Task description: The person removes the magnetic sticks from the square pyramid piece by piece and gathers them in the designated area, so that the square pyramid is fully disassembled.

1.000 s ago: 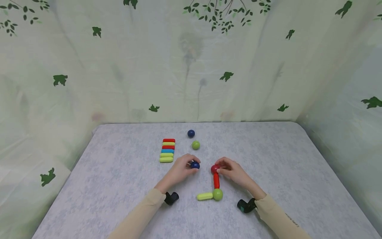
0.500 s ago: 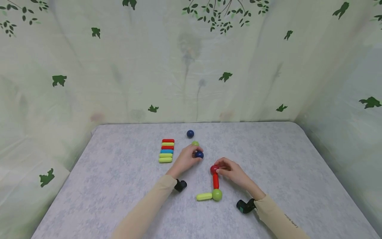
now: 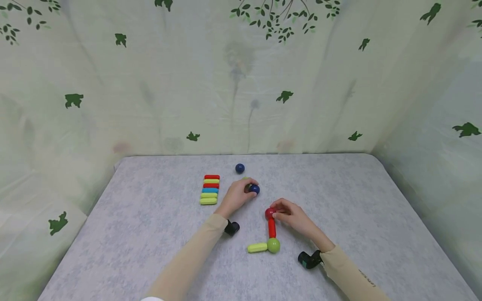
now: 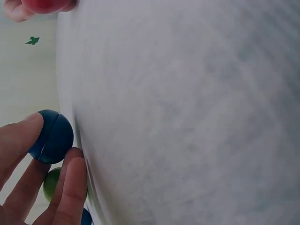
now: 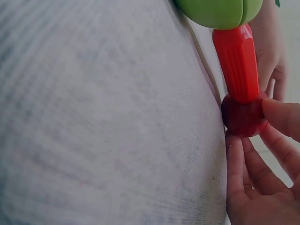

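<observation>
Between thumb and fingers my left hand (image 3: 239, 194) holds a dark blue ball (image 3: 254, 190), seen large in the left wrist view as a blue ball (image 4: 55, 138) with a seam. Just behind that hand is a green ball (image 4: 51, 184), mostly hidden in the head view. My right hand (image 3: 293, 215) pinches a red ball (image 3: 270, 213) at the table surface. A red rod (image 3: 272, 228) joins the red ball to a nearer green ball (image 3: 273, 245), and a yellow-green rod (image 3: 257, 248) extends left from that one.
Left of my left hand lies a neat column of several coloured rods, with a blue rod (image 3: 210, 190) among them. A second dark blue ball (image 3: 239, 168) sits near the back of the grey cloth-covered table (image 3: 331, 184). A printed curtain (image 3: 320, 121) hangs behind.
My left hand has carried the blue ball away from me and slightly right, coming in front of the far green ball. The right hand keeps its hold on the red ball.
</observation>
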`<control>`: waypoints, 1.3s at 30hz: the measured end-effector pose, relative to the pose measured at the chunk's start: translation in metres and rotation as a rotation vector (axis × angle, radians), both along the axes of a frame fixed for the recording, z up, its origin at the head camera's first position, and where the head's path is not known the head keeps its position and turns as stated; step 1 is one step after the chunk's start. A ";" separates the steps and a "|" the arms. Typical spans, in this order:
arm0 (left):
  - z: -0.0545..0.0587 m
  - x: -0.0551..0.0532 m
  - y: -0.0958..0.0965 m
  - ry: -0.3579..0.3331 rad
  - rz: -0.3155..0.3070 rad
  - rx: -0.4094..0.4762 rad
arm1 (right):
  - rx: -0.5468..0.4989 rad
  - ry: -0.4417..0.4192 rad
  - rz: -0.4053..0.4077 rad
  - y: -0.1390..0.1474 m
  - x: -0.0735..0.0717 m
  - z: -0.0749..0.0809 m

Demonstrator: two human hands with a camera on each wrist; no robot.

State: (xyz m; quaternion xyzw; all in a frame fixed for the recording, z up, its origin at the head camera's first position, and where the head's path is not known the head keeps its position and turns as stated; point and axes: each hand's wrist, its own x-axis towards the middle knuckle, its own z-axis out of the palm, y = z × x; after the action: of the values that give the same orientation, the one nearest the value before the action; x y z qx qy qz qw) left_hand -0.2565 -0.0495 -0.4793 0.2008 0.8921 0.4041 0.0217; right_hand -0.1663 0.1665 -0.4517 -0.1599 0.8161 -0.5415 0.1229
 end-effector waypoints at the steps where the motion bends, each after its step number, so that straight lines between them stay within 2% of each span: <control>1: 0.000 -0.001 0.000 0.003 -0.001 -0.001 | 0.000 -0.001 0.000 0.000 0.000 0.000; 9: 0.002 0.000 -0.003 -0.004 0.001 -0.013 | 0.005 -0.006 -0.008 -0.001 0.000 0.001; 15: 0.008 0.014 -0.017 0.008 -0.023 0.026 | 0.004 -0.003 -0.013 -0.001 -0.001 0.000; 17: 0.010 0.022 -0.023 -0.006 -0.073 0.035 | 0.006 -0.007 -0.012 -0.001 -0.001 0.000; 19: 0.012 0.031 -0.030 -0.043 -0.152 0.036 | 0.006 -0.015 -0.012 -0.001 -0.001 0.000; 23: 0.015 0.050 -0.038 -0.168 -0.352 0.038 | 0.008 -0.023 -0.012 -0.001 -0.001 0.000; 25: 0.015 0.060 -0.039 -0.236 -0.424 0.038 | 0.009 -0.022 -0.012 -0.001 -0.001 0.000; 27: 0.015 0.070 -0.037 -0.286 -0.479 0.041 | 0.009 -0.017 -0.010 -0.001 -0.001 0.000; 30: 0.013 0.083 -0.031 -0.330 -0.520 0.032 | 0.004 -0.010 -0.004 0.000 -0.001 -0.001; 33: 0.011 0.093 -0.025 -0.317 -0.545 0.008 | -0.006 -0.006 0.001 0.000 -0.001 -0.001; 39: 0.007 0.104 -0.014 -0.150 -0.561 -0.090 | -0.009 -0.005 0.005 0.000 -0.001 -0.001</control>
State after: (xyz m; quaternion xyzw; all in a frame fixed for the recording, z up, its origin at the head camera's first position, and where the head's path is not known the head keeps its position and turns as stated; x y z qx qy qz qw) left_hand -0.1522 -0.0639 -0.4721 0.4081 0.8147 0.3560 0.2072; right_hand -0.1676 0.1665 -0.4531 -0.1609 0.8129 -0.5454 0.1256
